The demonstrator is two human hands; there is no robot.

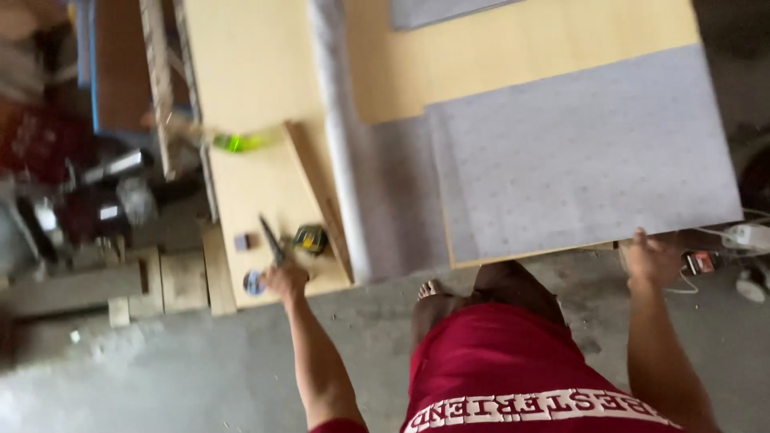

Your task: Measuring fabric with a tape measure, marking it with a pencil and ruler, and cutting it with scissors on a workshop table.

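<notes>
Two hands are seen from above, both blurred. The left hand [285, 281] is closed around dark scissors [272, 239], held over a pale board [265, 184] beside a tape measure [310, 238]. The right hand [651, 261] is laid at the near edge of a grey sheet [585, 152]; its grip cannot be made out. A grey roll [345, 152] is cut off at the far edge.

I'm in my dark red tee with chunky white block lettering across it, short sleeves so my arms are bare right down to my left hand [286, 280] and right hand [651, 261], and I'm barefoot too.
</notes>
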